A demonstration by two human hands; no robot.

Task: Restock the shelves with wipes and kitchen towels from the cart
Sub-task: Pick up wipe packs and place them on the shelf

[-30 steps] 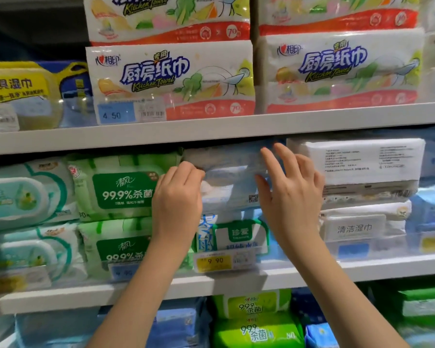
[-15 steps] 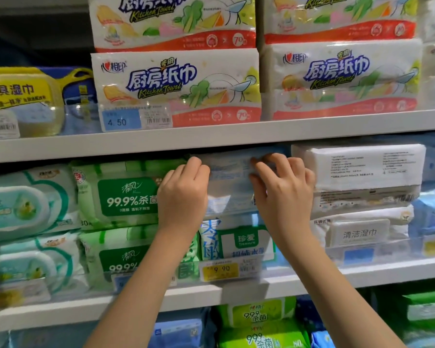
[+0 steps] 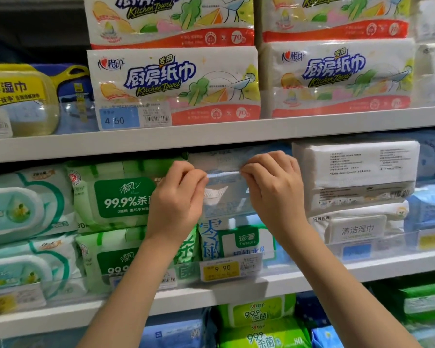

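Looks mostly done tbh: the middle shelf (image 3: 324,272) is packed full. The blue wipes pack (image 3: 224,194), wedged between green packs (image 3: 116,197) and a white pack (image 3: 357,167), is pinched along its top by the left hand (image 3: 176,199) and right hand (image 3: 274,194). No cart is shown, so what's left can't be judged.

A shop aisle, white shelves (image 3: 211,136) stacked with kitchen towel packs (image 3: 173,81), price tag (image 3: 220,270) reading 9.90
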